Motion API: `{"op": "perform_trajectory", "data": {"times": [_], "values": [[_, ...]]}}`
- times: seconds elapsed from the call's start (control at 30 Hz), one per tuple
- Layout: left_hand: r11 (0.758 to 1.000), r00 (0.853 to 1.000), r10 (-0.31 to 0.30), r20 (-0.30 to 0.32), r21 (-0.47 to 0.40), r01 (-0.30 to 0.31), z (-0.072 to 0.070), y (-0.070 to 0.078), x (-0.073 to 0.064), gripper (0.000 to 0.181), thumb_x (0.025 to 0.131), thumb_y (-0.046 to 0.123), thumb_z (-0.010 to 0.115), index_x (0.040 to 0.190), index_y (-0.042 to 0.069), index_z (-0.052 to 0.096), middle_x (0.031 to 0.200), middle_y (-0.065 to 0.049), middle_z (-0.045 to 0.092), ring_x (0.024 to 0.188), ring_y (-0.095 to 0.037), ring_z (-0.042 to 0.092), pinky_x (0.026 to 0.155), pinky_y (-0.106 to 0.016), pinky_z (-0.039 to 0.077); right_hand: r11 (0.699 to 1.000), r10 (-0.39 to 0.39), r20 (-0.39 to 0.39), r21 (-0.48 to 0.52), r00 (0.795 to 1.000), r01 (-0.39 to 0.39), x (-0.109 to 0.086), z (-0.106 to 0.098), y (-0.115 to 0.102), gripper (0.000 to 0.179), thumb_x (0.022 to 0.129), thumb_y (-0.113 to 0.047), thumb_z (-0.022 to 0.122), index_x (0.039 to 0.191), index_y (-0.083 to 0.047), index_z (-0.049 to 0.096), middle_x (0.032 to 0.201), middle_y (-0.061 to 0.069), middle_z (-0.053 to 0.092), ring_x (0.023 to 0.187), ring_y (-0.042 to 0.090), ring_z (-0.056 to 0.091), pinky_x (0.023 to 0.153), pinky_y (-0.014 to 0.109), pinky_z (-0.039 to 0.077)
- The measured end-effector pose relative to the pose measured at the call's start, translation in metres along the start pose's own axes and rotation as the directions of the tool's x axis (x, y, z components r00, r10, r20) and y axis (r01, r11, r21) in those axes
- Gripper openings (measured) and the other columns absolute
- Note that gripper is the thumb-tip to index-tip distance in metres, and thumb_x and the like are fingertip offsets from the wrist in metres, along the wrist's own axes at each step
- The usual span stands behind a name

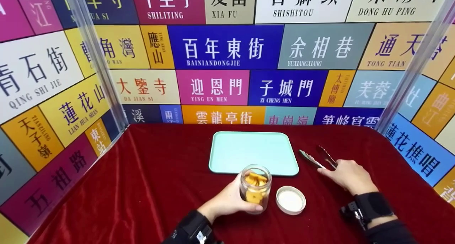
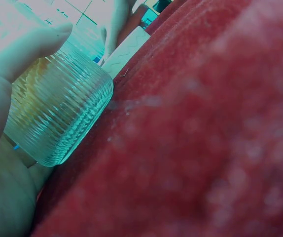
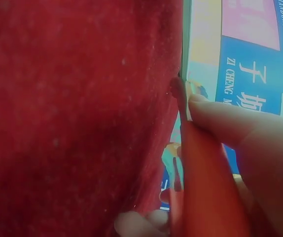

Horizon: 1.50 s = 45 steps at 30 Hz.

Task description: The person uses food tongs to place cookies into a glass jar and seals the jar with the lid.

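Note:
My left hand grips a ribbed glass jar around its side, thumb across the front. Its mouth is uncovered, and yellow-orange snack pieces fill much of it. In the left wrist view the jar's ribbed base shows close over the red cloth. Over on the right, my right hand holds metal tongs by the arms, the two tips spread apart and pointing away from me. The right wrist view shows the thumb on one tong arm, which looks reddish, with fingertips at the other arm.
A white round lid lies just right of the jar. Behind the jar is a mint-green tray on the dark red cloth. Walls of colourful sign panels close off the back and sides.

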<state>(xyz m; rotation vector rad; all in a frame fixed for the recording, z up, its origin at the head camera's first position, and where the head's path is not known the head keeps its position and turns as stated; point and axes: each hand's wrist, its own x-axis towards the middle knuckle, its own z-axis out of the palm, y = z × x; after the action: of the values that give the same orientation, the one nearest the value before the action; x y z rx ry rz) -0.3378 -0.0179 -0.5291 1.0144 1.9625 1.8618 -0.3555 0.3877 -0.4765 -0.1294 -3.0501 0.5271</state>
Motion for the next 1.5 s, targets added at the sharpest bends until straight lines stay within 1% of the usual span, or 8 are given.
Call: {"op": "perform_trajectory", "data": {"times": [0.2,0.37,0.53,0.67,0.83,1.0,1.3,1.5], "values": [[1.0,1.0,0.008,0.002,-0.015,-0.008,0.001,-0.001,0.0,0.1,0.078,0.01,0.095,0.157,0.03,0.037,0.138,0.002,0.065,0.128,-0.018,0.062,0.116,-0.034,0.043,0.998,-0.026,-0.02,-0.065,0.999,0.025,0.009,0.007,0.013,0.083,0.082,-0.086,0.066,0.088,-0.004,0.067,0.077,0.016,0.062,0.064,0.031,0.055,0.055,0.044,0.042],[1.0,1.0,0.004,0.002,-0.013,-0.004,0.002,-0.001,0.0,0.1,0.078,0.01,0.095,0.157,0.03,0.037,0.138,0.003,0.065,0.128,-0.018,0.062,0.116,-0.034,0.043,0.987,-0.008,0.024,-0.158,1.0,0.012,0.001,-0.002,0.001,0.085,0.083,-0.086,0.064,0.086,-0.001,0.069,0.083,0.021,0.065,0.072,0.036,0.062,0.059,0.053,0.049],[1.0,1.0,-0.003,0.001,-0.01,0.003,0.003,-0.001,-0.001,0.1,0.078,0.011,0.095,0.157,0.03,0.037,0.138,0.003,0.066,0.127,-0.017,0.062,0.116,-0.033,0.043,0.975,-0.028,0.012,-0.22,1.0,0.03,-0.008,-0.008,-0.007,0.094,0.094,-0.078,0.059,0.113,0.014,0.068,0.108,0.035,0.063,0.091,0.05,0.066,0.071,0.064,0.054],[1.0,1.0,0.003,0.004,-0.004,-0.003,0.004,-0.001,-0.001,0.1,0.078,0.011,0.095,0.157,0.028,0.037,0.137,0.003,0.066,0.127,-0.017,0.062,0.116,-0.033,0.044,0.972,-0.052,-0.019,-0.23,0.998,0.046,-0.011,-0.009,-0.012,0.094,0.097,-0.072,0.058,0.126,0.017,0.062,0.117,0.039,0.057,0.099,0.056,0.064,0.075,0.066,0.055],[1.0,1.0,-0.001,0.002,0.0,0.001,0.004,0.0,-0.001,0.1,0.078,0.01,0.095,0.157,0.025,0.037,0.136,0.003,0.066,0.127,-0.017,0.062,0.116,-0.033,0.043,0.978,-0.111,-0.125,-0.19,0.986,0.086,-0.013,-0.013,-0.022,0.084,0.099,-0.067,0.062,0.127,0.013,0.062,0.115,0.036,0.056,0.1,0.056,0.062,0.076,0.068,0.054],[1.0,1.0,0.004,0.001,-0.012,-0.004,0.004,0.0,0.0,0.098,0.079,0.009,0.094,0.157,0.024,0.038,0.136,0.002,0.066,0.128,-0.018,0.062,0.116,-0.033,0.044,0.973,-0.211,-0.174,-0.128,0.962,0.19,-0.019,-0.023,-0.045,0.069,0.099,-0.064,0.066,0.117,0.002,0.072,0.105,0.02,0.063,0.095,0.042,0.065,0.079,0.064,0.053],[1.0,1.0,0.008,0.003,-0.012,-0.008,0.003,-0.001,0.0,0.097,0.078,0.01,0.095,0.156,0.027,0.039,0.137,0.002,0.066,0.128,-0.018,0.062,0.116,-0.035,0.044,0.928,-0.362,-0.037,-0.105,0.931,0.357,-0.046,-0.035,-0.093,0.053,0.095,-0.062,0.073,0.113,-0.013,0.076,0.101,0.003,0.067,0.089,0.022,0.066,0.078,0.052,0.055],[1.0,1.0,-0.001,0.0,-0.003,0.001,0.0,0.0,0.0,0.097,0.078,0.01,0.095,0.156,0.024,0.039,0.136,0.002,0.066,0.127,-0.019,0.063,0.116,-0.035,0.044,0.906,-0.398,0.198,-0.072,0.896,0.418,-0.063,-0.033,-0.109,0.082,0.088,-0.069,0.076,0.14,-0.006,0.066,0.138,0.02,0.065,0.13,0.042,0.061,0.105,0.063,0.05]]}}
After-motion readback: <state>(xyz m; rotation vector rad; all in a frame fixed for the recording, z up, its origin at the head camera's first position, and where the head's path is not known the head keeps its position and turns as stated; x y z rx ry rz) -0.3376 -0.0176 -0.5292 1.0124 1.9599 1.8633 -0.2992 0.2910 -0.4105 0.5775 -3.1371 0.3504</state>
